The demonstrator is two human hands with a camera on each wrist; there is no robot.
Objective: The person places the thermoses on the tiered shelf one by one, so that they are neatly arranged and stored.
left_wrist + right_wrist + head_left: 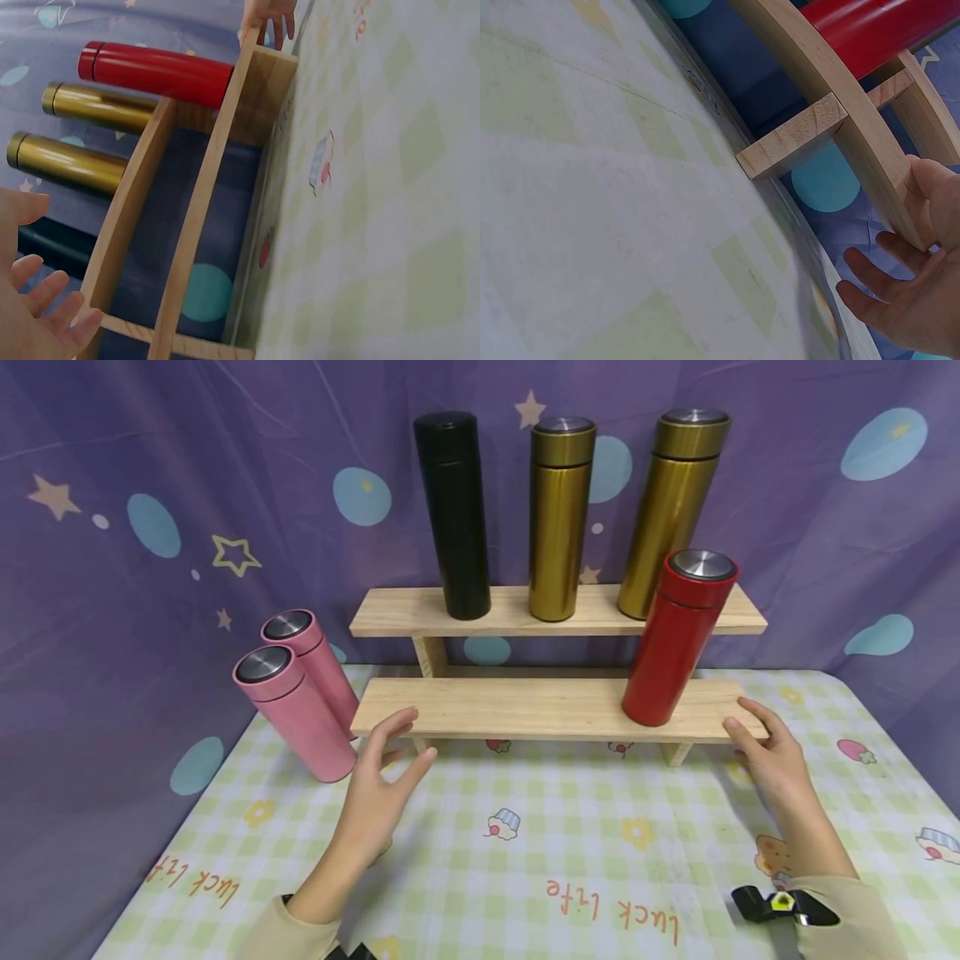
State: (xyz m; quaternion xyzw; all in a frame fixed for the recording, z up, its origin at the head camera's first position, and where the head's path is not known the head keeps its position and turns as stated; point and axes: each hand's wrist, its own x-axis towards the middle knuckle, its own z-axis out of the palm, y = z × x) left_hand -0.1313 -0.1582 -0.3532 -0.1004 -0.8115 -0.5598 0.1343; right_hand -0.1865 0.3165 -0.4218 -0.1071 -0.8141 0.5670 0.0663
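the right hand [777,758] pinches the two-tier wooden shelf [510,708]; the left hand [377,787], fingers parted, hovers by it.

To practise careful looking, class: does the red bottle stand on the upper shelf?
No, the red bottle stands on the lower shelf, towards its right end.

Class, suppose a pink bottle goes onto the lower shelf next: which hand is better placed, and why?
Probably the left hand. It holds nothing and is beside the nearer pink bottle. The right hand touches the right end of the lower shelf, across from both pink bottles.
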